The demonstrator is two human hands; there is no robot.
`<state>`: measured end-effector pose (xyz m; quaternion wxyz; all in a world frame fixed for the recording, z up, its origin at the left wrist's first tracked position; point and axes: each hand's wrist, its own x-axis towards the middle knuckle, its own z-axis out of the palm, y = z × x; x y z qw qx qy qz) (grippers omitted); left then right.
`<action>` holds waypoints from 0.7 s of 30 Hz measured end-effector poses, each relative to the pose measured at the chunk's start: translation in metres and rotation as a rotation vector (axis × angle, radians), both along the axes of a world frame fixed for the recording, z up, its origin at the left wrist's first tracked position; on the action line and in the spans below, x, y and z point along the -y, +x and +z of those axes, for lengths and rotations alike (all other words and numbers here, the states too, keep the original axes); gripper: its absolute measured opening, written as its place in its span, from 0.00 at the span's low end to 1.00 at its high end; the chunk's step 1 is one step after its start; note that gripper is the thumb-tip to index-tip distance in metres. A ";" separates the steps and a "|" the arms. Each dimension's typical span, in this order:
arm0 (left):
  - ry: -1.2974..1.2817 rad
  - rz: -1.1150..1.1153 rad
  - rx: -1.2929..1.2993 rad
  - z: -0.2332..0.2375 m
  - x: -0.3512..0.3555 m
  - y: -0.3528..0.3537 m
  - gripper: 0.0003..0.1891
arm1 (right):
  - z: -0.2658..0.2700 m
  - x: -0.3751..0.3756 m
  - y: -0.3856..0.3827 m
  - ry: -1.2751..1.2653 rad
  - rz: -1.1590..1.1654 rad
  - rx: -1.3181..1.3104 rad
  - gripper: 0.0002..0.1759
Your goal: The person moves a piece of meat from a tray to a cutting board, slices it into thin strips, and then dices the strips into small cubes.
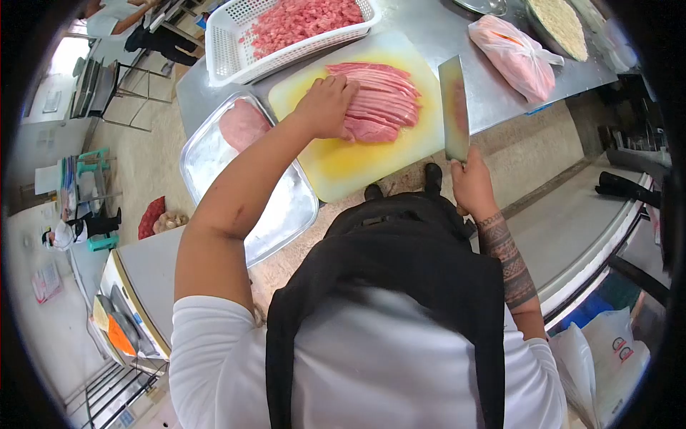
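On the cutting board (336, 168), stained yellow, lies a row of raw meat strips (382, 100). My left hand (327, 107) is on the left end of the strips, its fingers bent over and pressed against them; the fingertips are partly hidden. My right hand (473, 184) grips the handle of a cleaver (454, 107). Its broad blade points away from me, just off the board's right edge and apart from the meat. Left of the board, a metal tray (282, 214) holds a slab of raw meat (241, 125), partly behind my left forearm.
A white perforated basket (229, 53) of diced meat (307, 25) stands behind the board on the steel table (421, 32). A tied plastic bag of meat (511, 57) and a bowl (536, 21) of pale crumbly food sit at the right. Other people are in the background at left.
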<state>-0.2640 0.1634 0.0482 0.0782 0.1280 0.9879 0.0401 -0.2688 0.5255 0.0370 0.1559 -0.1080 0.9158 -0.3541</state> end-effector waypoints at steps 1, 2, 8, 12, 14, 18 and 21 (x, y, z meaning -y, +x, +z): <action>-0.049 -0.011 0.046 0.001 -0.005 0.001 0.56 | 0.001 0.001 0.001 0.008 -0.002 -0.002 0.15; -0.097 -0.019 0.093 0.001 -0.009 0.002 0.56 | 0.003 0.001 0.001 0.016 -0.001 -0.003 0.15; 0.103 -0.222 -0.200 -0.037 0.000 0.024 0.58 | -0.007 -0.002 0.002 -0.005 -0.010 -0.018 0.16; 0.069 -0.167 -0.238 -0.043 -0.012 0.021 0.57 | -0.004 -0.001 0.001 -0.005 0.008 -0.014 0.17; 0.010 -0.187 -0.204 -0.040 -0.012 0.021 0.57 | -0.006 -0.001 -0.001 -0.013 0.036 -0.045 0.17; 0.066 -0.135 -0.131 -0.043 -0.016 0.020 0.57 | -0.008 0.003 -0.002 0.015 0.036 -0.064 0.18; 0.126 -0.098 -0.207 -0.056 -0.015 0.018 0.53 | -0.009 0.003 0.004 0.054 0.004 -0.059 0.20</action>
